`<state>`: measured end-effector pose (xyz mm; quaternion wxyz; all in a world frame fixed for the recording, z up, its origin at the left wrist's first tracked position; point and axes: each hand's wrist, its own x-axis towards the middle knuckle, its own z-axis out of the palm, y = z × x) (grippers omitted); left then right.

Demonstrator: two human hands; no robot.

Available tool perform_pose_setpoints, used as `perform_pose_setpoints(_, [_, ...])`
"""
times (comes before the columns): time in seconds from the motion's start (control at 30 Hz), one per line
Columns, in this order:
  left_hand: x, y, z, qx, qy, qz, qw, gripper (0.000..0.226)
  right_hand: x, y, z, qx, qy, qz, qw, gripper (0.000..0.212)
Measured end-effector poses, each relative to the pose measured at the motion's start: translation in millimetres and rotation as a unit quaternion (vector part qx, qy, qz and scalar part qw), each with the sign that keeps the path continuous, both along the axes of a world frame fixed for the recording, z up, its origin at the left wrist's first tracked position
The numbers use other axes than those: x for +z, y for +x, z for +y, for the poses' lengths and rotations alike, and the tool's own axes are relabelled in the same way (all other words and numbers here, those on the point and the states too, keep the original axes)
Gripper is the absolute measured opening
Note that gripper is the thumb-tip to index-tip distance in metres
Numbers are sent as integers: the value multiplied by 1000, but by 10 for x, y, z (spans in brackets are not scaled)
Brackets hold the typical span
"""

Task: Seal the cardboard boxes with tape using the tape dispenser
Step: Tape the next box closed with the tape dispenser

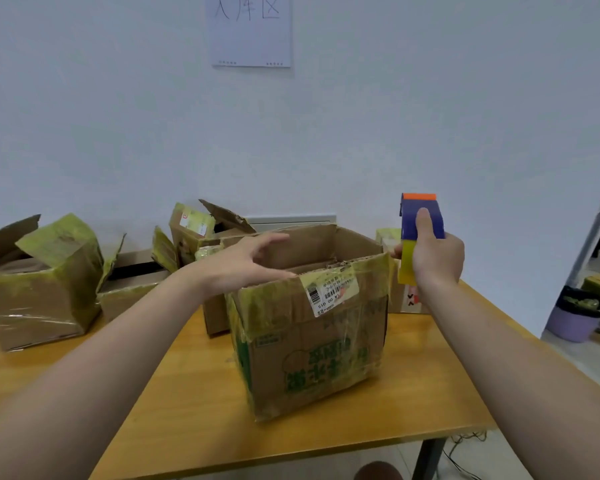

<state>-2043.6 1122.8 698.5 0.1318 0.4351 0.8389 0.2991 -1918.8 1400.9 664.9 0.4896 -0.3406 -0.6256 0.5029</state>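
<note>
Cardboard box [312,351] was noted near the worktop's [187,410] front edge, top open, patched with yellowed tape and a barcode label [329,292]. Left hand [253,261] was held above its left rim, fingers spread, nothing gripped. Tape dispenser [421,223], blue with orange cap, was gripped upright by right hand [437,258] beside the box's right wall. Torn boxes [39,289] were crowded along the back-left edge.

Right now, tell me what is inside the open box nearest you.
Only bare inner walls show inside the open cardboard box; its near wall hides the floor and any contents.
</note>
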Motion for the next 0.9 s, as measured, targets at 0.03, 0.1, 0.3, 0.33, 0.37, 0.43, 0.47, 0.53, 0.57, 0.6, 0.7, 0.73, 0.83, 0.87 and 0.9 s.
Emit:
perform_pose_setpoints(0.03, [-3,-5,1,-9,-37,14,999,89,7,0,19,11,-2,2,1000,57])
perform_pose_setpoints(0.1, [-40,-15,23,-12,-93,21,995,99,10,-4,42,52,-10,2,999,56])
perform_pose_setpoints(0.3, [-63,-77,74,-21,-57,-6,998,109,70,-59,67,171,-19,-57,984,52])
perform_pose_setpoints(0.33, [-49,-86,93,-21,-58,-6,998,112,73,-72,74,191,-25,-70,979,58])
perform_pose_setpoints(0.37, [-25,-75,120,-20,-69,0,997,113,75,-83,85,207,-24,-81,975,60])
perform_pose_setpoints(0.43, [46,-36,180,-15,-111,21,993,112,89,-82,90,244,-15,-107,964,54])
perform_pose_setpoints(0.47, [87,-11,208,-11,-128,29,991,109,105,-68,84,263,-13,-116,958,52])
perform_pose_setpoints(0.53, [159,26,246,-3,-146,43,988,106,132,-45,78,285,-13,-123,951,51])
perform_pose_setpoints(0.57, [177,30,252,2,-146,49,988,109,134,-40,84,292,-15,-123,949,50])
perform_pose_setpoints(0.6, [189,23,254,5,-143,49,989,113,126,-35,92,297,-15,-120,947,50])
perform_pose_setpoints(0.7, [259,41,319,-5,-174,34,984,115,111,-9,107,312,-19,-119,942,54])
perform_pose_setpoints(0.73, [298,71,370,-9,-203,32,979,113,114,-1,104,317,-19,-119,941,54])
perform_pose_setpoints(0.83, [395,131,560,-15,-258,0,966,111,122,9,103,320,-25,-119,939,54])
perform_pose_setpoints(0.87, [411,143,610,-15,-266,-14,964,108,122,16,101,320,-21,-123,939,55])
perform_pose_setpoints(0.9, [421,153,650,-14,-272,-22,962,105,115,20,103,316,-19,-125,940,55])
